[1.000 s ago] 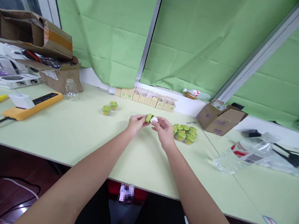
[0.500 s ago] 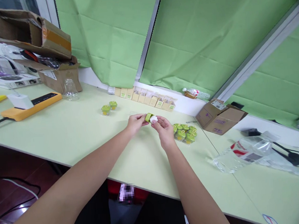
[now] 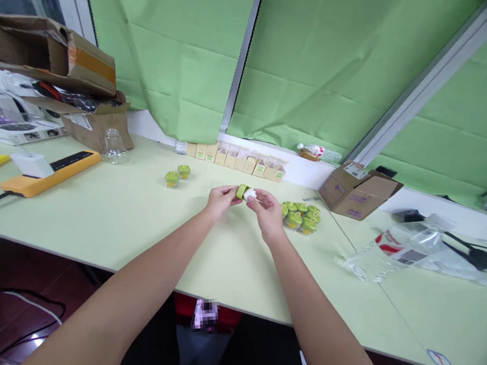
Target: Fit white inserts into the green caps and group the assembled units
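A green piece [image 3: 242, 191] was clasped by the fingertips of the left hand [image 3: 223, 202], at its left side. A small white piece [image 3: 249, 194] was pinched between the thumb and fingers of the right hand [image 3: 268, 210] and was held against the right side of the green piece; how far it was seated inside could not be told. Both pieces were raised between the hands, above the pale table [image 3: 229, 263].

Just right of the grip, a cluster of green-lidded containers [image 3: 295, 220] was partly hidden by the right hand. Left of the grip and slightly beyond it, a pair of green-lidded cups [image 3: 172, 178] was placed. Straight beyond the grip, a row of small cardboard boxes [image 3: 240, 161] was lined up along the wall. Farther right, a brown carton [image 3: 357, 192] was set down, and nearer than that, a clear plastic package [image 3: 396, 248] was laid. Well left of the grip, an orange power strip [image 3: 41, 184] was seen.
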The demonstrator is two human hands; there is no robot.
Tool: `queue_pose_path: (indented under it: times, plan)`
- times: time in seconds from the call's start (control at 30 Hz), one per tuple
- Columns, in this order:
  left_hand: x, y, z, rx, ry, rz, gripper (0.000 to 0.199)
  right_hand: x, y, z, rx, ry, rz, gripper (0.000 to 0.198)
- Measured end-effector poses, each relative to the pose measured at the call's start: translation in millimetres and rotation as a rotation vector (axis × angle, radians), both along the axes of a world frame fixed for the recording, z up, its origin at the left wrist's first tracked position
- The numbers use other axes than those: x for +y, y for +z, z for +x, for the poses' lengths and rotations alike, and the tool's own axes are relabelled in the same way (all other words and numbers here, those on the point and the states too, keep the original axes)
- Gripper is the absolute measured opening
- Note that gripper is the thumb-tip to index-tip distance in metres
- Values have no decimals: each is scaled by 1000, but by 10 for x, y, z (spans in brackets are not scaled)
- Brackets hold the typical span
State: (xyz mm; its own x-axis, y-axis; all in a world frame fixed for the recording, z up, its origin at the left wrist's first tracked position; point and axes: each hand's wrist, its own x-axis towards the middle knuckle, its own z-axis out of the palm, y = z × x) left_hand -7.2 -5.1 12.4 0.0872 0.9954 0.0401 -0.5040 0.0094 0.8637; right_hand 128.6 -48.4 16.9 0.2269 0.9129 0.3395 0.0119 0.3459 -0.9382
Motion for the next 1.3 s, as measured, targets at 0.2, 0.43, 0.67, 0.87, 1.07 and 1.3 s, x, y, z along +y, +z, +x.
queue_pose_path:
  times: [0.2,0.43,0.67,0.87,1.07,1.3]
  plan:
    - [8,-10,1,-5,-7,9,18,-8,9,-4,-9,-9,3,43]
    - [9,-9,8,-16,1,44,21,1,2,6,-44,-3,53,43]
    - [16,-6,11,-3,47,134,28,14,-2,31,-100,-7,76,46]
    - [14,-15,13,-3,40,130,28,7,-5,20,-72,-3,47,50]
    - [20,-18,4,-9,30,136,25,-16,25,20,-100,-23,8,52]
    - [-10,-22,9,-20,18,81,21,-23,-43,1,-215,-45,90,51]
